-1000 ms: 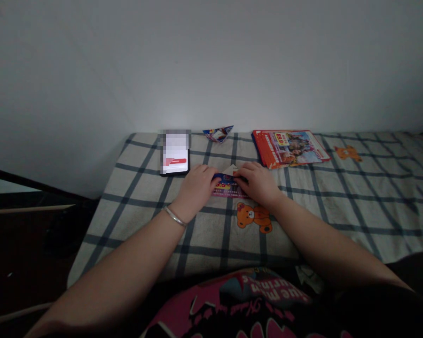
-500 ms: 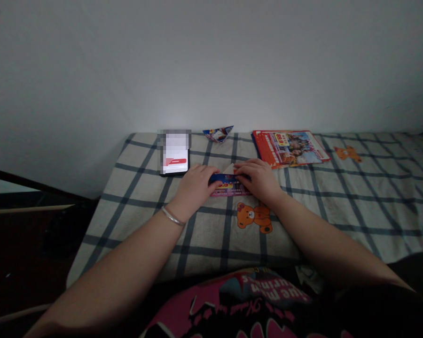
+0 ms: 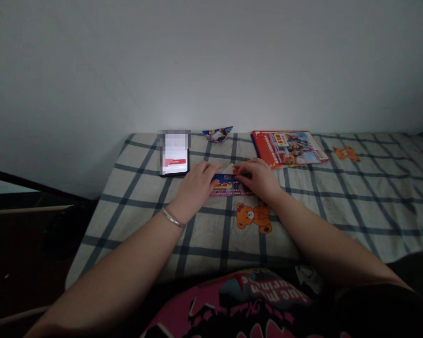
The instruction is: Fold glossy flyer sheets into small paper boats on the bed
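Note:
A partly folded printed flyer (image 3: pixel 230 187), blue and purple with yellow figures, lies flat on the checked cloth in front of me. My left hand (image 3: pixel 199 184) is closed on its left end, thumb on the near side and fingers over the far edge. At the right end my right hand (image 3: pixel 256 178) pinches the paper between thumb and fingers. A pale folded corner stands up between the two hands along the far edge. Parts of the flyer's ends are hidden under my fingers.
Against the wall stands a small folded paper boat (image 3: pixel 217 134). Left of it lies a phone (image 3: pixel 176 162) with its screen lit. A stack of red flyers (image 3: pixel 291 148) rests at the back right. The checked cloth (image 3: pixel 144 197) carries printed bears and ends at the left.
The blue strip along the flyer's far edge has opened out, so more of the yellow print shows. My left thumb has shifted up toward that edge; both hands stay on the paper.

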